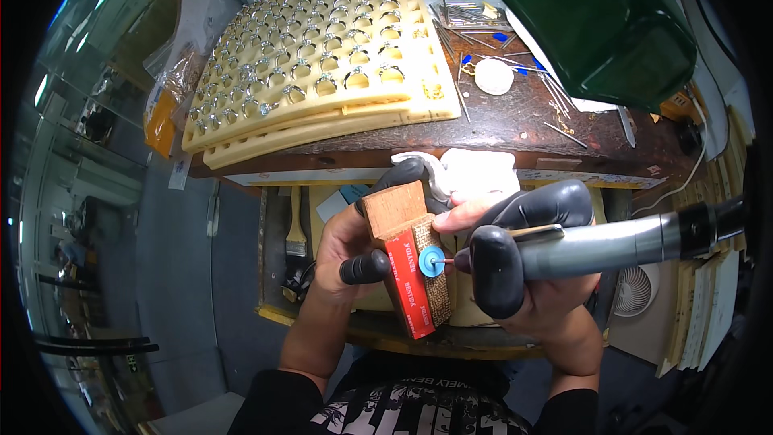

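Observation:
My left hand (336, 262), with black covers on its fingers, grips a wooden block (396, 209) above an open drawer. Red tape with print (408, 278) covers one face of the block, and a rough brown woven-looking strip (439, 298) runs along its side. My right hand (551, 310), also in black finger covers, is closed around a grey metal rotary handpiece (612, 246). At its tip, a small light-blue disc (431, 261) is over the edge between tape and strip; whether it touches is unclear. The right index fingertip rests by the block's edge.
Behind the hands, a cream tray (435, 97) with rows of rings lies on the dark wooden bench (515, 125). Tool bits (555, 93) and a white round piece (493, 76) lie right of it. A green lamp shade (596, 24) hangs overhead. White cloth (483, 175) hangs at the bench edge; a brush (296, 229) lies in the drawer.

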A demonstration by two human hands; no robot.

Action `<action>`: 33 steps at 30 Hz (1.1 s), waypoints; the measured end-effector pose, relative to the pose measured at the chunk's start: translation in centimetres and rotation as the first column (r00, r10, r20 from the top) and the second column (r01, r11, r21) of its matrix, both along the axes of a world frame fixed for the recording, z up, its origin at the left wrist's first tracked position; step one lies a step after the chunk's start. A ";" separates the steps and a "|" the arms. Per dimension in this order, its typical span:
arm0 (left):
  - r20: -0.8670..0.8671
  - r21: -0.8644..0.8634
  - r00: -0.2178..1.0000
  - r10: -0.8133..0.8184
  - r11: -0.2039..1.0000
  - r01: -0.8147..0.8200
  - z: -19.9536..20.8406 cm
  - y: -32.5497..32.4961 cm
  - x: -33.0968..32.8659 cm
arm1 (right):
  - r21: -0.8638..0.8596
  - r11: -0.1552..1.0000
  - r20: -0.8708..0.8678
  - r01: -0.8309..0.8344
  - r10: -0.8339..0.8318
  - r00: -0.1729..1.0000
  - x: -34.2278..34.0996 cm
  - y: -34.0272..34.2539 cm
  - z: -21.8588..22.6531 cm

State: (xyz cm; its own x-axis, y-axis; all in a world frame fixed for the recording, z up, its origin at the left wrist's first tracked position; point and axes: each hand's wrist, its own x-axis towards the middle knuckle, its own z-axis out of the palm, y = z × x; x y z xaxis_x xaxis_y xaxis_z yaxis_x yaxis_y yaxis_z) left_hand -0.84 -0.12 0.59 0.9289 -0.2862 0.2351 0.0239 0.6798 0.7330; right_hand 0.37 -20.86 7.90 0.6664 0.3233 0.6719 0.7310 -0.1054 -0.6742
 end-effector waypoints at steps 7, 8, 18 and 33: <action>0.026 0.014 1.000 0.015 1.000 -0.016 -0.3 0.0 0.1 | -0.029 1.000 0.017 0.013 -0.012 1.000 0.1 -0.1 -0.1; 0.014 0.014 1.000 0.011 1.000 -0.011 -0.3 0.0 0.0 | -0.021 1.000 0.017 0.010 -0.010 1.000 0.1 -0.1 -0.2; -0.034 0.019 0.999 0.029 0.999 -0.028 0.2 0.1 -0.1 | 0.015 1.000 -0.016 -0.018 0.018 1.000 -0.1 -0.1 -0.4; -0.002 -0.007 1.000 0.013 1.000 -0.013 0.0 0.0 0.2 | 0.041 0.999 0.047 -0.027 0.025 0.999 0.3 0.2 -0.4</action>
State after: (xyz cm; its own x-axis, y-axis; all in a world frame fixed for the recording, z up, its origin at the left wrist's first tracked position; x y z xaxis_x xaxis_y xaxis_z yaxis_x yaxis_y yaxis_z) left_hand -0.69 -0.14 0.56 0.9329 -0.2728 0.2352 0.0169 0.6854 0.7280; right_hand 0.64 -20.63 7.46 0.6263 0.3108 0.7150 0.7634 -0.0586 -0.6432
